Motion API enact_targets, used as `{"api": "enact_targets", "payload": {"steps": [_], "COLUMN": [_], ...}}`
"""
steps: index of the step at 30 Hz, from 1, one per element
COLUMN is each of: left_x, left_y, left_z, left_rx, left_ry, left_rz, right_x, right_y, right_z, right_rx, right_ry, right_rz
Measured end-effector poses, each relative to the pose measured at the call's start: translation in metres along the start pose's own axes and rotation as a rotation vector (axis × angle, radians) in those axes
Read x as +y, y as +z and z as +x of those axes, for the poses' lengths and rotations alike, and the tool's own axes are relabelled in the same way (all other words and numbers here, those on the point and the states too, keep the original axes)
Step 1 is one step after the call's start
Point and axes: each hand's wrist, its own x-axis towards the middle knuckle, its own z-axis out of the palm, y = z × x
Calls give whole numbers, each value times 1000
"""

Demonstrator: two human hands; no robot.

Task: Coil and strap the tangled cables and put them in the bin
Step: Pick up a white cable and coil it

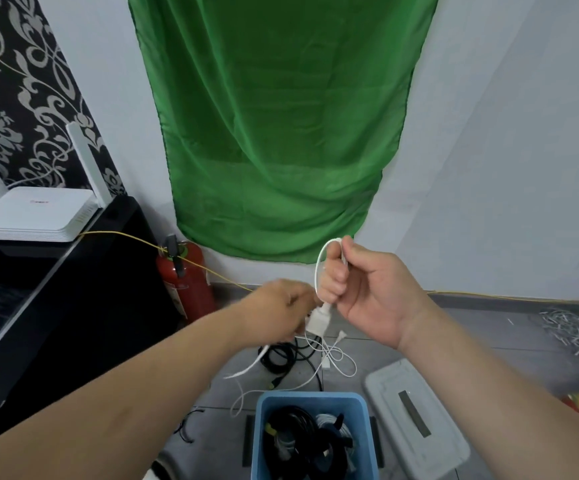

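Centrally in the head view, the right hand (367,292) grips a white cable (316,322) folded into a narrow upright loop, with the plug end pointing down, above and beyond the blue bin (259,431). The blurred left hand (281,306) curls just beside the plug; I cannot tell what it grips.

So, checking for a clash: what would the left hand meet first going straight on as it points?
Probably the white plug of the cable the right hand grips; the left hand is blurred, so depth is uncertain.
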Motion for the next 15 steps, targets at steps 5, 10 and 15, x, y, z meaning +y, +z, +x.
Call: {"api": "enact_targets", "payload": {"steps": [5,10,15], "left_x": [-10,2,22], "left_y": [34,32,-19], "left_z": [-4,-8,-4], "left_rx": [-461,-466,122], "left_ry": [-27,56,306], "left_rz": [259,352,242], "right_x": [-7,-6,1], "right_y": [-13,-39,-47], "right_z": [11,16,7], "right_rx": [204,375,362], "right_ry": [-186,-279,-133], "right_rz": [236,-237,-857]}}
